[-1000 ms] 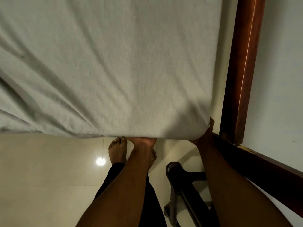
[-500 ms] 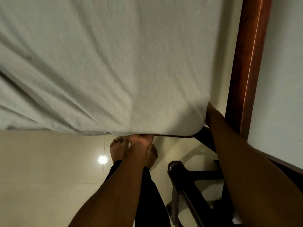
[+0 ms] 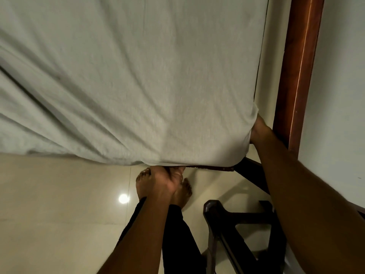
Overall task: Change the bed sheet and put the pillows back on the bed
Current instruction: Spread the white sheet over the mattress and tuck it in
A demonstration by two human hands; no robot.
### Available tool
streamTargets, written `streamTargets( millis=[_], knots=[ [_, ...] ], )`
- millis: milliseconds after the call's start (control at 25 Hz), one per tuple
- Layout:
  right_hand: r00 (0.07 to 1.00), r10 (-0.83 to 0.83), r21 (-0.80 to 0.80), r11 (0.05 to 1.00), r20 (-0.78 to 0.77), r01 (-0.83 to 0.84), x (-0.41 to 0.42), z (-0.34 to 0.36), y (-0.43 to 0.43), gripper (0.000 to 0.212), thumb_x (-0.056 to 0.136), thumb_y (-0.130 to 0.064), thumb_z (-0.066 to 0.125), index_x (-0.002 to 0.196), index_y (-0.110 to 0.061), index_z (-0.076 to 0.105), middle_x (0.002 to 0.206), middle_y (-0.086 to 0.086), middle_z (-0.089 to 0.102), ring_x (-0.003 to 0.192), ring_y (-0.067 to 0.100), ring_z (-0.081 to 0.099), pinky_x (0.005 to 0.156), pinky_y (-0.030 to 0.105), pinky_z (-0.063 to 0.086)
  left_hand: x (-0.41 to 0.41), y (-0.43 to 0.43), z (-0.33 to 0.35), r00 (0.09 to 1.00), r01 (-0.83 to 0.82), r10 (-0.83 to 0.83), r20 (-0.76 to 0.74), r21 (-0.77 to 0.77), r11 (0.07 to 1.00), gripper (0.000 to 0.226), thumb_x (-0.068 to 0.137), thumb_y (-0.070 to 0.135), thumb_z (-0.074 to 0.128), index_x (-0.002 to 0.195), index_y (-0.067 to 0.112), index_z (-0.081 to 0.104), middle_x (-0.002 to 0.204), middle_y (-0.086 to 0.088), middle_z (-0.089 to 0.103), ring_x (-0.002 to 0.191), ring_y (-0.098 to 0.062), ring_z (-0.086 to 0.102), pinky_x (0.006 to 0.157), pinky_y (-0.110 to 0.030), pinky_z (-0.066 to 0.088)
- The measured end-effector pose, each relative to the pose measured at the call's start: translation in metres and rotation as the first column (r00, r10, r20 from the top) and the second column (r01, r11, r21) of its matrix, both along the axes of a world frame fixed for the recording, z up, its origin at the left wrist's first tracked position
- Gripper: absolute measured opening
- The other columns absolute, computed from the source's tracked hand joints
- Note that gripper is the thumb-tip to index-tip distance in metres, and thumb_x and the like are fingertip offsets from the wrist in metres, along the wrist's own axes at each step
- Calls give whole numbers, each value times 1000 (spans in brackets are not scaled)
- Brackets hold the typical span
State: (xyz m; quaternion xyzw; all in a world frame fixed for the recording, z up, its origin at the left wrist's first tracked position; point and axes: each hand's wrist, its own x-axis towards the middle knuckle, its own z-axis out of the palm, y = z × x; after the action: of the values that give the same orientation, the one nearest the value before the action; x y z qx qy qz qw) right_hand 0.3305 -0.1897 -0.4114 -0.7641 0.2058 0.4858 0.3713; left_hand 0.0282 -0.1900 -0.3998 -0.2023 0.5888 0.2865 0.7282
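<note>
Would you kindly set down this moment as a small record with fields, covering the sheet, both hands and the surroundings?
bed sheet: pale, pulled down over the near corner, creases running toward the left
left hand: grips the sheet's lower edge, fingers curled under it
right hand: at the corner's side, between the sheet and the wooden frame; fingers hidden
below: tiled floor, dark furniture piece
pillows: none in view

Single head-worn view, steeply downward, close over the bed sheet (image 3: 138, 86) corner.
</note>
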Motion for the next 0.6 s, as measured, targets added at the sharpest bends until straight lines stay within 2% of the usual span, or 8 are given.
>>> streamTargets(
  millis=[80,120,200,320,400,440,560,600],
  knots=[
    [984,-161,44,987,78,157,-5,17,3,35,107,-39,45,101,-16,69,105,9,71,88,24,63,76,32,53,-1,-3,8,991,80,-84,-105,-42,996,46,106,47,49,120,8,68,114,-16,75,85,-34,78,86,-50,58],
    [967,-227,42,974,116,224,-9,26,2,37,108,-35,38,95,-16,67,100,8,70,87,24,63,72,32,52,-2,-3,12,981,103,-113,-156,-71,992,48,107,48,44,114,9,71,112,-19,75,82,-34,79,84,-47,56],
    [952,-251,51,968,176,246,-22,40,-1,41,107,-35,30,91,-19,64,92,4,67,93,28,66,71,31,50,-4,-2,20,967,114,-135,-214,-111,987,43,108,41,39,110,13,71,108,-17,75,89,-34,77,95,-47,55],
    [947,-96,-59,991,306,120,-33,41,-9,33,101,-33,43,102,-13,70,90,2,65,109,35,69,77,32,53,-7,-3,25,970,137,-160,-181,-134,981,37,107,24,36,109,11,71,99,-11,72,97,-31,72,98,-53,56],
    [945,24,-177,984,325,36,-39,45,-16,32,100,-30,54,117,-6,67,90,1,62,99,31,68,81,34,54,-3,-6,25,976,172,-186,-111,-123,977,34,108,20,37,113,10,69,100,-12,72,105,-32,70,104,-53,53],
    [949,27,-191,981,314,35,-38,43,-20,33,100,-28,58,121,-4,65,92,1,62,93,27,65,80,34,54,-1,-6,25,976,188,-200,-90,-130,974,31,109,19,39,114,9,68,107,-14,72,111,-33,69,108,-53,51],
    [966,58,-193,981,252,-8,-33,38,-21,19,103,-18,60,98,-2,67,83,5,72,73,19,60,61,29,51,1,-7,16,963,240,-251,-100,-118,964,27,109,14,44,120,9,67,120,-15,72,111,-31,70,109,-50,51],
    [953,120,-228,972,277,-56,-28,33,-19,19,103,-19,61,98,-2,68,80,4,74,76,20,62,63,30,53,1,-8,12,952,274,-287,-106,-118,954,28,109,13,44,125,9,67,121,-15,72,109,-30,71,107,-48,54]
  ],
)
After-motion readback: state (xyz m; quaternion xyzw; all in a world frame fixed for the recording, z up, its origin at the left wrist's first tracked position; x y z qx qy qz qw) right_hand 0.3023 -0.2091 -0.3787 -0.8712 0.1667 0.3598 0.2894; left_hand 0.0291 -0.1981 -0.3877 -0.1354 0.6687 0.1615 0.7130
